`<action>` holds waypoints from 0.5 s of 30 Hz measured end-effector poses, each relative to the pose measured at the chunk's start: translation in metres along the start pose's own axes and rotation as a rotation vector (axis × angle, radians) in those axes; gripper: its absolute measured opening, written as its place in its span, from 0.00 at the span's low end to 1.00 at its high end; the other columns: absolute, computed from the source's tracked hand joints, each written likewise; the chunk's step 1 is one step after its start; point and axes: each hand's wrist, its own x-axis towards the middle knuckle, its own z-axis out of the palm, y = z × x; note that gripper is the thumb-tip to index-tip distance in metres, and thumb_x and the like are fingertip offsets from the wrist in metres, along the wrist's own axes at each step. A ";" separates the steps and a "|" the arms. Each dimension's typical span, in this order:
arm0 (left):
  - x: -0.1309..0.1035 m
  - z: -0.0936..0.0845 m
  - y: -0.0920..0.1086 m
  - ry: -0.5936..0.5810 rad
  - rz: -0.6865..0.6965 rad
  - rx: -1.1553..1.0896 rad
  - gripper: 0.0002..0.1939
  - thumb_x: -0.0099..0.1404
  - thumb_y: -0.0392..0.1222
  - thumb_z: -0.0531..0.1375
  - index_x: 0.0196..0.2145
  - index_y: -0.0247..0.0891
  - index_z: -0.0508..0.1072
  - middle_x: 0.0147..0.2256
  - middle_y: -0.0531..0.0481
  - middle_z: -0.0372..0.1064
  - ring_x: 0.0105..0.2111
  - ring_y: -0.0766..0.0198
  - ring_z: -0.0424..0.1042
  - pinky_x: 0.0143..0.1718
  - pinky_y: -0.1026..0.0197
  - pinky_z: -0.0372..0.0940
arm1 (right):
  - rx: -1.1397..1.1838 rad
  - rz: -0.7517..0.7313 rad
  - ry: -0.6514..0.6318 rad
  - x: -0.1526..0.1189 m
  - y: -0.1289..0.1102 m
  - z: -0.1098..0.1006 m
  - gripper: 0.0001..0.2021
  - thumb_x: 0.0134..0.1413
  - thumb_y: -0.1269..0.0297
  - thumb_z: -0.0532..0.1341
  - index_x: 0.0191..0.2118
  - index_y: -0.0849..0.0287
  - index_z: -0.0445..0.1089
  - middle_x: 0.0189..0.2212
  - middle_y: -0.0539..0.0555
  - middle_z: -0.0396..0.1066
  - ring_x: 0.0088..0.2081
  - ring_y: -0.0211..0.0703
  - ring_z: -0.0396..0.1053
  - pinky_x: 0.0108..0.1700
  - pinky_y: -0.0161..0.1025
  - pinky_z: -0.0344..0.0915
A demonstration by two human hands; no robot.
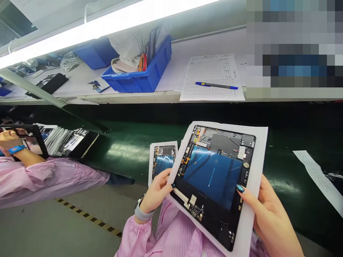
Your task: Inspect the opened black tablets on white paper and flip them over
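Note:
An opened tablet [214,171] with a blue battery area and bare circuit parts lies on a white sheet [261,150], tilted in front of my body. My left hand [158,191] grips its left edge, thumb on top, with a grey watch at the wrist. On the right side my right hand [270,210] holds the sheet and tablet, its thumb near the battery and its other fingers hidden behind. A second opened tablet [164,159] on a white sheet rests on the green bench, behind and left of the held one.
A shelf [168,97] above the green bench [128,142] bears a blue bin [139,81], a printed form [211,71] and a pen [216,85]. At left, a co-worker's arm [53,178] is beside stacked tablet parts [66,141]. A paper strip [318,178] lies at right.

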 end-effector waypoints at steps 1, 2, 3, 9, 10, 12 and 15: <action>-0.001 0.001 0.000 0.020 0.002 0.018 0.23 0.64 0.42 0.63 0.55 0.35 0.71 0.32 0.50 0.71 0.31 0.66 0.66 0.34 0.65 0.61 | 0.001 -0.004 0.004 0.000 0.000 0.000 0.36 0.54 0.48 0.70 0.67 0.35 0.59 0.59 0.49 0.72 0.59 0.55 0.70 0.55 0.41 0.72; -0.001 0.003 0.001 0.040 0.005 0.040 0.22 0.63 0.42 0.63 0.55 0.35 0.71 0.31 0.51 0.70 0.30 0.66 0.65 0.33 0.66 0.61 | 0.000 -0.010 0.003 -0.001 0.001 0.000 0.37 0.53 0.48 0.70 0.67 0.35 0.60 0.58 0.49 0.72 0.58 0.56 0.70 0.55 0.41 0.73; -0.001 0.005 0.002 0.058 0.006 0.067 0.21 0.64 0.41 0.62 0.54 0.34 0.71 0.30 0.51 0.69 0.29 0.67 0.64 0.32 0.66 0.60 | -0.002 -0.018 0.002 -0.001 0.001 0.000 0.37 0.53 0.48 0.71 0.67 0.35 0.60 0.58 0.49 0.73 0.58 0.56 0.71 0.55 0.41 0.73; -0.001 0.014 0.011 0.153 0.023 0.323 0.20 0.64 0.40 0.59 0.53 0.36 0.74 0.25 0.53 0.68 0.27 0.65 0.64 0.31 0.64 0.60 | -0.030 -0.099 -0.016 -0.002 0.002 0.000 0.35 0.54 0.48 0.70 0.66 0.36 0.61 0.58 0.48 0.72 0.58 0.55 0.70 0.59 0.43 0.70; -0.002 0.016 0.012 0.175 0.027 0.371 0.19 0.63 0.40 0.59 0.52 0.37 0.75 0.24 0.54 0.67 0.26 0.65 0.63 0.31 0.64 0.60 | -0.038 -0.109 -0.022 -0.002 0.002 0.000 0.34 0.55 0.48 0.70 0.66 0.36 0.61 0.58 0.48 0.72 0.58 0.55 0.70 0.60 0.43 0.69; -0.003 0.018 0.014 0.207 0.036 0.453 0.19 0.63 0.39 0.59 0.51 0.38 0.76 0.23 0.55 0.66 0.24 0.65 0.62 0.30 0.64 0.60 | -0.049 -0.121 -0.035 -0.002 0.003 0.000 0.34 0.55 0.48 0.69 0.66 0.38 0.61 0.58 0.49 0.72 0.57 0.56 0.70 0.60 0.44 0.69; -0.003 0.021 0.015 0.218 0.057 0.527 0.19 0.63 0.38 0.58 0.51 0.39 0.76 0.21 0.56 0.65 0.23 0.66 0.61 0.29 0.64 0.59 | -0.056 -0.135 -0.045 -0.001 0.004 0.001 0.34 0.56 0.49 0.69 0.66 0.40 0.60 0.58 0.51 0.72 0.56 0.56 0.71 0.58 0.44 0.71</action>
